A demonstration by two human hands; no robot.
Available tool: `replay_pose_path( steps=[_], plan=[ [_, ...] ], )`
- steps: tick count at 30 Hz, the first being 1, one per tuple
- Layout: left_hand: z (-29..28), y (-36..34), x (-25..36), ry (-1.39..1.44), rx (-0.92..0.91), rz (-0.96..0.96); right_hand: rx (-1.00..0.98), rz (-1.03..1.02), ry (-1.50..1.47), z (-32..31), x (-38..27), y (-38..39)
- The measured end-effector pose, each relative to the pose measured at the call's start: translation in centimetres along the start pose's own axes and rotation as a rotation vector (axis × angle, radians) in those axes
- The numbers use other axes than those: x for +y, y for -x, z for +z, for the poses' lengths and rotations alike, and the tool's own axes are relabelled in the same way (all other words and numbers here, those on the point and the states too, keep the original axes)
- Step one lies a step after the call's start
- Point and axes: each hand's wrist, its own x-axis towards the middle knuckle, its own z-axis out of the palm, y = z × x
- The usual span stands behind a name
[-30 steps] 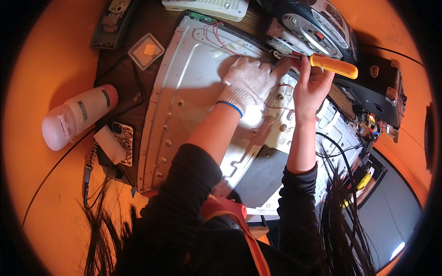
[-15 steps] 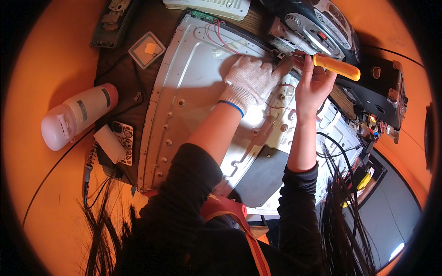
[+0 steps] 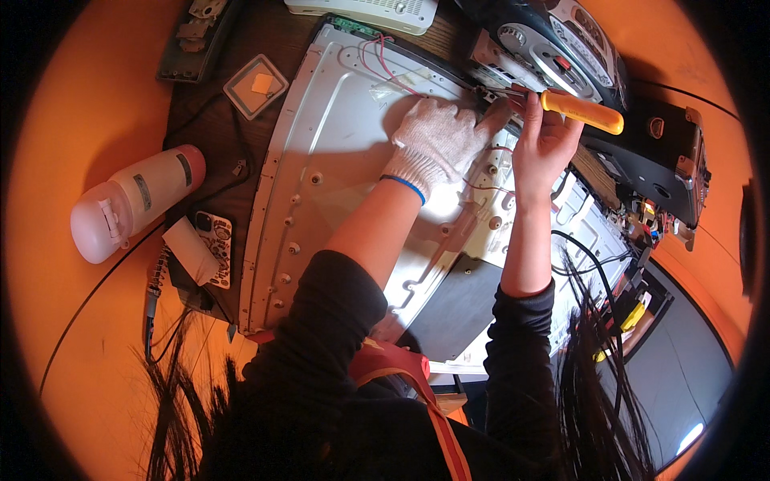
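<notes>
A large white metal panel (image 3: 345,104), dotted with round standoffs, lies under my hands; it looks like the back of a flat screen. My right hand (image 3: 547,148), bare, grips a screwdriver (image 3: 584,111) by its yellow handle. The shaft points left toward the panel's far edge, where its tip is hard to make out. On the panel rests my left hand (image 3: 433,140) in a whitish knit glove with a blue cuff. Its fingers are bent, one reaching toward the screwdriver's tip; what they hold is hidden. Thin red wires (image 3: 385,68) run beneath that glove.
Behind the panel's far edge stands a black and silver stereo (image 3: 553,48). A black speaker-like box (image 3: 658,156) is at the right. A pink-white bottle (image 3: 136,200), a phone (image 3: 215,248) and a small clear tray (image 3: 255,86) lie at the left. A black cable (image 3: 593,256) loops over the panel's right part.
The screwdriver and my right hand have shifted very slightly left, the handle end dipping a little. My left hand stays in place.
</notes>
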Motion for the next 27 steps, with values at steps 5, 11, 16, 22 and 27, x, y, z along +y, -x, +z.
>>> replay_pose_path(
  steps=[5, 11, 16, 22, 27],
  plan=[
    [-0.1, -0.1, 0.0, 0.013, -0.053, 0.01, -0.016, -0.016, 0.001, -0.1, -0.2, 0.0],
    [-0.3, 0.0, 0.0, 0.038, -0.039, -0.002, -0.094, 0.006, 0.147, -0.6, -0.5, 0.2],
    [-0.8, 0.0, -0.1, 0.055, -0.111, 0.013, -0.127, -0.044, 0.249, -0.5, -0.8, 0.0],
    [-1.5, -0.1, 0.0, 0.082, -0.113, -0.015, -0.12, -0.079, 0.287, -0.4, -1.9, -0.7],
    [-1.5, -0.2, -0.1, 0.078, -0.135, -0.014, -0.101, -0.146, 0.258, 0.0, -2.3, -1.2]
  ],
)
